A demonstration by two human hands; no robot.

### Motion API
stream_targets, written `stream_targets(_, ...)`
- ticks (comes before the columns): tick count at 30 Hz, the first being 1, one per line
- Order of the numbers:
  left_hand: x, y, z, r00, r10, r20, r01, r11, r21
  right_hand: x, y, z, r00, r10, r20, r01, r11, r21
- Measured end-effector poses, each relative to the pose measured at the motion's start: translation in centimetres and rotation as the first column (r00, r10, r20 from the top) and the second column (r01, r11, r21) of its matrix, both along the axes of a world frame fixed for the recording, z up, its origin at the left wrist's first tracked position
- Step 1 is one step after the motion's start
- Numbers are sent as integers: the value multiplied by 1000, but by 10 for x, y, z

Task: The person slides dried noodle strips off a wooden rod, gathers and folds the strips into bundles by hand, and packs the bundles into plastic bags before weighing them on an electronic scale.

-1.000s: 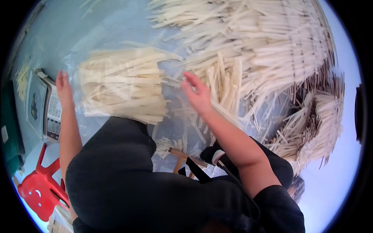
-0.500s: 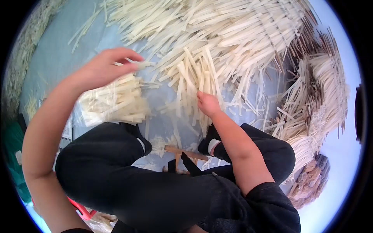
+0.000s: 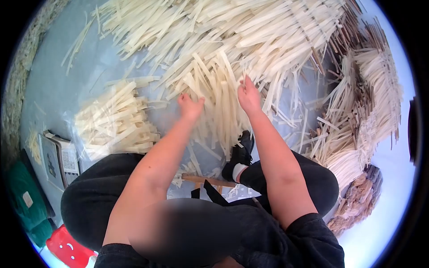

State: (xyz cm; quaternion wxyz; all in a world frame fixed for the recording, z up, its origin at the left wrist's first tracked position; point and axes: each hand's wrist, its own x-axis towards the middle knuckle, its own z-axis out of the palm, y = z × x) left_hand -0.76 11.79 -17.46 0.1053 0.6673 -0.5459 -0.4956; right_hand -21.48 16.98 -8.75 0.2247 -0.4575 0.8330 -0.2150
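Pale flat strips lie in a loose bunch [image 3: 219, 96] in front of me, between my two hands. My left hand [image 3: 191, 106] is at the bunch's left side, its thumb and fingers apart, with nothing visible held. At the right side, my right hand [image 3: 248, 93] has its fingers curled together near the strip ends; what they hold, if anything, is too small to make out. A separate stack of strips [image 3: 114, 118] rests on clear plastic to the left, touched by neither hand.
A large spread of strips [image 3: 268, 27] covers the floor ahead, and more are heaped [image 3: 375, 85] at the right. A scale [image 3: 60, 156], a green object [image 3: 27, 192] and a red stool [image 3: 67, 245] stand at the left. A wooden piece [image 3: 208, 180] lies between my legs.
My left hand has moved from above the left stack to the loose bunch. My right hand has shifted up and to the right along the bunch. The view has tilted slightly.
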Motion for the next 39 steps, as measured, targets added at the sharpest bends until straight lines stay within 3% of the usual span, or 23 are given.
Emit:
stream_targets(1,-7,7,4,996,40,85,-29,991,-128,10,-9,0,1000,-16,-15,16,999,-45)
stream_targets(2,-9,11,9,995,38,92,-27,992,-121,19,-15,-1,999,-37,-30,34,995,-89)
stream_targets(3,-10,11,23,997,78,9,-77,993,-90,22,-16,-10,998,-45,-32,48,995,90)
stream_targets(7,-10,23,32,950,248,-190,-259,965,-33,58,-1,-9,1000,26,-12,-22,972,235)
stream_targets(10,-5,30,24,891,345,-294,-335,938,87,82,8,-2,986,104,127,-144,921,363)
stream_targets(13,3,30,23,874,324,-361,-302,946,119,92,16,-12,993,101,65,-114,960,256)
stream_targets(14,5,33,25,875,321,-362,-301,947,112,85,16,-16,993,116,-21,-103,941,323)
stream_targets(15,8,38,26,896,289,-337,-309,951,-4,82,14,-15,985,135,-105,-85,918,387)
stream_targets(16,11,43,28,915,262,-307,-309,944,-117,83,12,-16,986,133,-102,-85,920,384)
stream_targets(18,11,52,21,929,255,-268,-291,951,-101,85,11,-13,989,138,45,-143,881,451)
stream_targets(22,13,54,19,968,166,-191,-197,967,-161,92,15,-7,966,256,-16,-228,885,406)
stream_targets(24,18,46,17,978,120,-169,-138,986,-95,90,21,-23,910,261,-323,-269,963,21)
stream_targets(25,20,41,16,985,65,-158,-71,997,-37,89,20,-31,911,264,-318,-271,962,21)
stream_targets(27,17,42,16,982,90,-168,-95,995,-18,84,17,-42,995,103,11,-103,994,39)
stream_targets(28,15,43,17,977,116,-181,-118,993,2,85,11,-31,995,102,13,-102,994,44)
stream_targets(30,15,43,17,969,135,-205,-134,991,18,85,-1,-10,993,119,28,-121,919,374)
stream_targets(35,27,45,12,936,109,-335,-105,994,31,99,17,-31,963,266,-45,-248,937,246)
stream_targets(37,34,45,26,793,247,-558,-61,942,330,102,24,-28,958,285,-22,-275,939,208)
stream_targets(39,37,49,33,770,260,-583,-67,941,331,101,31,-29,923,345,-169,-342,939,46)
